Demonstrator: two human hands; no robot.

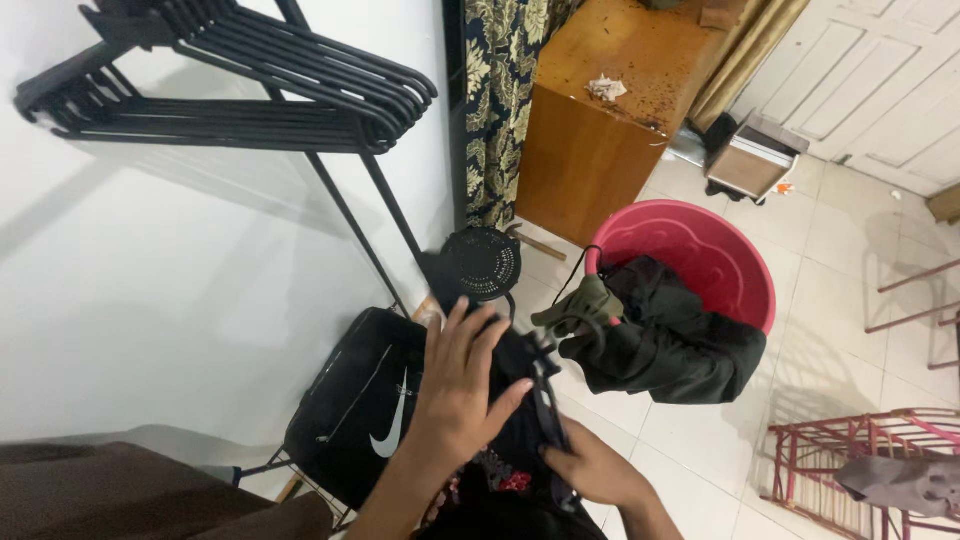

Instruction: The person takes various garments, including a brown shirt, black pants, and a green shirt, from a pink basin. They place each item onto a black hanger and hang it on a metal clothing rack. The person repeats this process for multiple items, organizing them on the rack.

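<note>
Two hands: both on a black garment [505,440] at the bottom centre of the head view.
Left hand [462,385]: laid flat on the garment, fingers [487,335] spread apart, clamped on nothing.
Right hand [592,468]: fingers closed together on a black hanger [546,400] set in the garment's top edge.
Garment: dark cloth with a small red pattern near its lower part, held in front of the person, above a black bag [362,405].
Bag: lies on a frame by the white wall [200,300].
Tub [745,275]: pink, round, on the tiled floor [850,300] to the right, holding dark clothes [670,340] that spill over its rim.
Hangers [250,80]: black, stacked on a rack at upper left.
Cabinet [600,130]: wooden, behind the tub.
</note>
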